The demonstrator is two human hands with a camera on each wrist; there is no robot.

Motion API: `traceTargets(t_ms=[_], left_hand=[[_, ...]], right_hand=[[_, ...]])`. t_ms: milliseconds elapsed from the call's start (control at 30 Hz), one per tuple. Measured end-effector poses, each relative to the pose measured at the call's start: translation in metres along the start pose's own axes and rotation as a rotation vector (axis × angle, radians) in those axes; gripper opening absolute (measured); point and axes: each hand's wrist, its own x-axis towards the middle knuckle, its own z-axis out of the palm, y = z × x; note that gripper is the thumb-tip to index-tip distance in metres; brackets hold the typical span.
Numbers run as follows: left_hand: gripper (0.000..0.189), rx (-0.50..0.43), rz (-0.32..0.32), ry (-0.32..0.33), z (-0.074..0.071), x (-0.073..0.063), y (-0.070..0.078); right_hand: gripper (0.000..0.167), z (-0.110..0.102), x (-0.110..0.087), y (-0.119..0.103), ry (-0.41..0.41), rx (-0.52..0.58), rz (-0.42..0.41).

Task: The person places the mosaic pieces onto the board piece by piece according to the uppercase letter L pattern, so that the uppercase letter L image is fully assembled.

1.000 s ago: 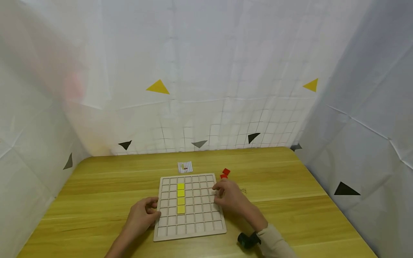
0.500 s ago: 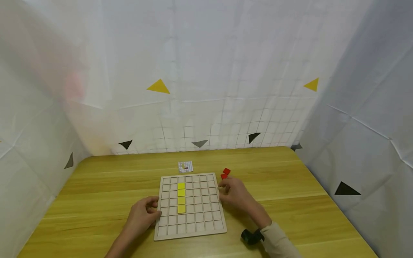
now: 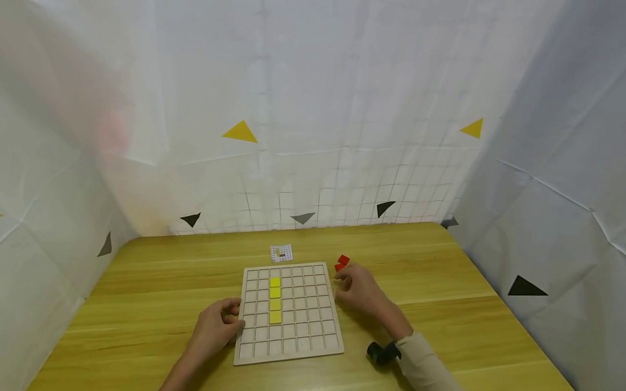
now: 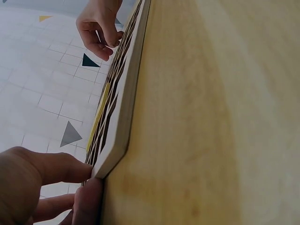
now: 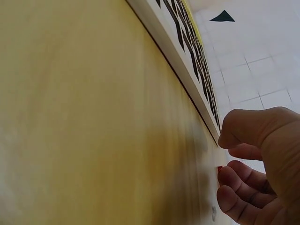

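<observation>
A square pale wooden grid board (image 3: 302, 344) lies on the table, with several yellow square tiles (image 3: 275, 292) in one column of its cells. At its left edge my left hand (image 3: 215, 327) grips the rim between thumb and fingers; the left wrist view shows that thumb (image 4: 61, 167) at the edge. My right hand (image 3: 363, 291) hovers off the board's right side, fingers bent, thumb apart from them and nothing visible between. Just beyond its fingertips lie two red tiles (image 3: 344, 259), the nearer one partly covered by the hand. A sliver of red tile (image 5: 220, 168) shows behind the fingers in the right wrist view.
Behind the board lies a small printed grid card (image 3: 281, 253). A black device (image 3: 383, 353) sits at my right wrist beside the sleeve. White sheets with triangle marks (image 3: 239, 132) enclose the wooden table (image 3: 161, 282) at the back and sides.
My right hand has moved from over the board's right edge out to the right, toward the red tiles. The left hand stays at the board's left edge.
</observation>
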Motion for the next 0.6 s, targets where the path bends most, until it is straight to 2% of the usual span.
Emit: traceTargets(t_ms=[600], left_hand=[[0.052, -0.005, -0.019, -0.002, 0.001, 0.0, 0.001]], right_hand=[[0.025, -0.006, 0.015, 0.014, 0.017, -0.057, 0.026]])
